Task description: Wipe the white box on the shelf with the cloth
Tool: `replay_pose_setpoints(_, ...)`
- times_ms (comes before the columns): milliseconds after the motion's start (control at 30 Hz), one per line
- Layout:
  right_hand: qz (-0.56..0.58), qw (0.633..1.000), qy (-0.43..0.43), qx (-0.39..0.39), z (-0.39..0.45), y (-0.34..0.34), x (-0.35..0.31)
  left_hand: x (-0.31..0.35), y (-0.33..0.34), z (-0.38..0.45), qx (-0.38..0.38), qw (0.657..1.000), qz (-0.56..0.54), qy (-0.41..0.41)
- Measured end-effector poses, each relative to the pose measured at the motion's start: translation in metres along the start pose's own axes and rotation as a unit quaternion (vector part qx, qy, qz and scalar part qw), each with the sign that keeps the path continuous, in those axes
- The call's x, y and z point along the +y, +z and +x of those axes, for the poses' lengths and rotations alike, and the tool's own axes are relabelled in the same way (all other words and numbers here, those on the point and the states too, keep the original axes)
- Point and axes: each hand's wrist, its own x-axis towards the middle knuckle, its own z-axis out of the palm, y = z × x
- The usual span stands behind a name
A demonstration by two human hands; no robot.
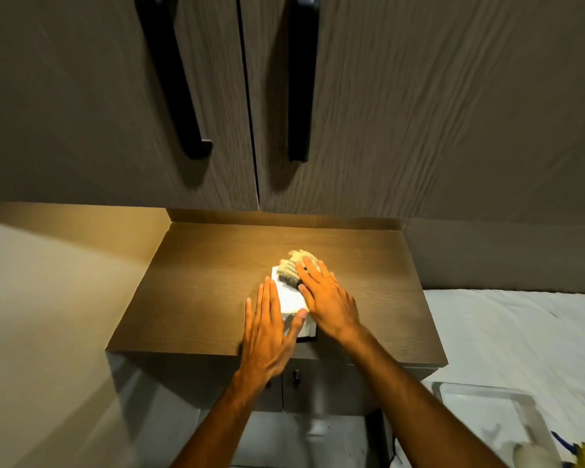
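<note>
A small white box (290, 296) lies on the brown wooden shelf (196, 292), under a warm light. My left hand (269, 332) lies flat against the box's left side, fingers straight, thumb on its near top corner. My right hand (328, 298) presses a crumpled cream and grey cloth (292, 268) onto the far end of the box's top. Part of the box is hidden under both hands.
Two cabinet doors with long black handles (299, 79) hang directly above the shelf. A small cupboard with a knob (296, 376) sits below it. White bedding (520, 332) lies to the right, with a clear tray (480, 400) and blue and yellow items (578, 450) at the lower right.
</note>
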Motion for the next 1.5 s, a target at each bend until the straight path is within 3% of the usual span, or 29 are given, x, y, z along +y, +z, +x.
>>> replay_pose_setpoints(100,0.055,0.997,0.035,0.031,-0.018,0.007,-0.001,-0.002,-0.001,-0.001,-0.004,1.0,0.003,0.004)
replay_pose_setpoints(300,-0.002,0.999,-0.047,0.011,-0.025,0.007,-0.012,-0.001,-0.004,0.0,-0.006,1.0,-0.002,0.003)
replay_pose_setpoints(400,0.043,0.999,0.028,-0.005,0.001,-0.001,-0.011,-0.001,-0.004,0.0,-0.014,1.0,0.013,0.008)
replay_pose_setpoints(500,0.155,0.983,0.085,0.057,-0.006,0.006,-0.013,-0.002,-0.006,0.0,-0.023,1.0,0.011,0.012)
replay_pose_setpoints(700,0.086,0.989,0.011,0.122,-0.064,0.021,-0.011,-0.008,-0.011,0.005,-0.042,0.998,0.027,0.027)
replay_pose_setpoints(800,0.16,0.974,0.034,0.156,-0.081,0.015,-0.002,-0.005,-0.015,0.01,-0.041,0.997,0.056,0.037)
replay_pose_setpoints(867,0.323,0.906,0.159,0.222,-0.09,0.009,0.003,0.002,-0.016,0.019,-0.046,0.995,0.075,0.057)
replay_pose_setpoints(967,0.567,0.706,0.35,0.24,-0.091,0.008,0.017,0.012,-0.014,0.033,-0.067,0.984,0.138,0.089)
replay_pose_setpoints(1000,0.615,0.654,0.376,0.23,-0.091,0.012,0.024,0.014,-0.013,0.035,-0.074,0.979,0.162,0.097)
replay_pose_setpoints(1033,0.643,0.625,0.384,0.218,-0.092,0.015,0.03,0.016,-0.011,0.036,-0.077,0.975,0.179,0.107)
replay_pose_setpoints(1067,0.641,0.63,0.39,0.201,-0.093,0.018,0.034,0.017,-0.01,0.036,-0.078,0.973,0.185,0.116)
replay_pose_setpoints(1167,0.537,0.727,0.395,0.164,-0.096,0.028,0.034,0.021,-0.011,0.037,-0.081,0.973,0.178,0.125)
replay_pose_setpoints(1233,0.493,0.771,0.372,0.155,-0.094,0.036,0.032,0.026,-0.01,0.036,-0.086,0.972,0.175,0.13)
replay_pose_setpoints(1400,0.502,0.813,0.266,0.124,-0.088,0.037,-0.006,0.029,-0.011,0.037,-0.12,0.975,0.142,0.12)
replay_pose_setpoints(1500,0.516,0.815,0.238,0.114,-0.076,0.034,-0.014,0.031,-0.014,0.038,-0.125,0.976,0.138,0.114)
